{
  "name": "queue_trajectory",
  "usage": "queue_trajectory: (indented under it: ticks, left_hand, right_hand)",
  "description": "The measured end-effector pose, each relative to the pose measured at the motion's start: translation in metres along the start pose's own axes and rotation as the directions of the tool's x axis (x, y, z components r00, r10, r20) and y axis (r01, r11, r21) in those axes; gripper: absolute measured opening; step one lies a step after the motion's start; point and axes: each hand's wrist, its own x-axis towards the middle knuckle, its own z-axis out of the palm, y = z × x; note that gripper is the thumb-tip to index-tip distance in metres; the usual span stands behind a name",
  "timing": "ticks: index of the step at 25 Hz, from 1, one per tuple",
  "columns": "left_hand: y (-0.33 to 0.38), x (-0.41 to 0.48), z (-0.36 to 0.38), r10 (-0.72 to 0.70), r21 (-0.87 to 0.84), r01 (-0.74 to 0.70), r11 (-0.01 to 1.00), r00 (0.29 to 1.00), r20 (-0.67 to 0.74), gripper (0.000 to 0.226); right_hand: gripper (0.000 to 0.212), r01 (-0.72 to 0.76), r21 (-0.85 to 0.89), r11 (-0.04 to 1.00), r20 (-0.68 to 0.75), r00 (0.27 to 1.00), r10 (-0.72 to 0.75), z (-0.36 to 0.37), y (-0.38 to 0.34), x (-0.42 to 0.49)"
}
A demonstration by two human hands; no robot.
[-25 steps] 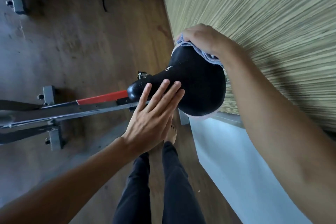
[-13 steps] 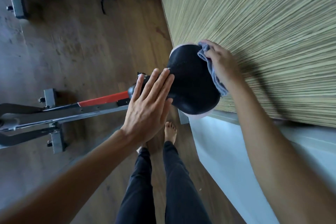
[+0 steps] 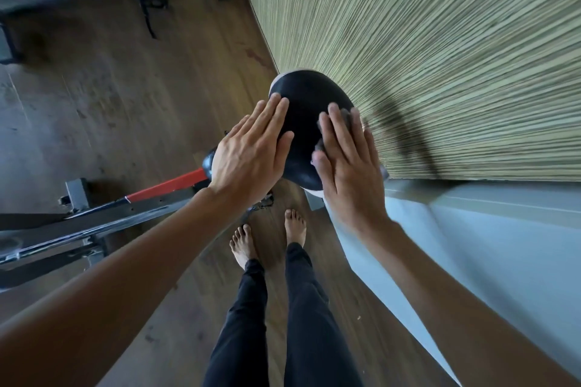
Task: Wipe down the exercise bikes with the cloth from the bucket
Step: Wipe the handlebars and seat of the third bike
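The cloth [image 3: 345, 115] (grey, and mostly hidden) is pressed beneath the right hand [image 3: 349, 166] against the right side of the black saddle [image 3: 305, 104]. Only scraps of it are seen between the fingers and beside the thumb. The right hand is laid flat, its fingers extended rather than curled round the cloth. The left hand [image 3: 251, 154] is likewise spread flat, fingers straight and close together, and is rested on the saddle's left side; nothing is gripped by it. The two hands are separated by a strip of bare saddle. To the left of the left hand, and lower, the grey frame of the exercise bike [image 3: 94, 223] and its red bar [image 3: 166, 187] are seen. Beyond the right hand a striped wall [image 3: 424, 56] is met, and below both wrists two bare feet [image 3: 242, 245] are planted on the wooden floor [image 3: 125, 97].
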Motion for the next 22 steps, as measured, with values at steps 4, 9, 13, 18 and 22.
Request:
queue_trajectory:
  ticks: [4, 9, 13, 18, 22]
  left_hand:
    - [0.000, 0.000, 0.000, -0.002, -0.002, 0.002, 1.000, 1.000, 0.000, 0.051]
    - [-0.001, -0.001, -0.002, -0.005, -0.031, 0.005, 1.000, 1.000, 0.001, 0.049]
    - [-0.007, -0.002, -0.004, -0.005, -0.110, 0.006, 0.994, 1.000, 0.004, 0.045]
    - [-0.005, -0.005, -0.015, -0.066, -0.122, 0.077, 0.990, 0.994, 0.089, 0.047]
    - [-0.022, -0.037, -0.033, -0.185, -0.105, 0.193, 0.976, 0.979, 0.080, 0.044]
  right_hand:
    - [0.056, -0.076, 0.154, 0.985, -0.002, 0.997, 0.077, -0.001, 0.024, 0.040]
    - [0.056, -0.058, 0.110, 0.992, 0.025, 0.998, 0.056, 0.001, 0.009, -0.008]
    - [0.051, 0.180, -0.065, 0.982, 0.072, 0.982, -0.175, -0.001, 0.006, 0.034]
    - [0.053, -0.128, 0.018, 0.992, 0.073, 0.989, 0.127, -0.003, 0.017, 0.047]
    - [0.052, 0.135, -0.136, 0.982, 0.123, 0.985, -0.118, 0.004, -0.017, 0.002]
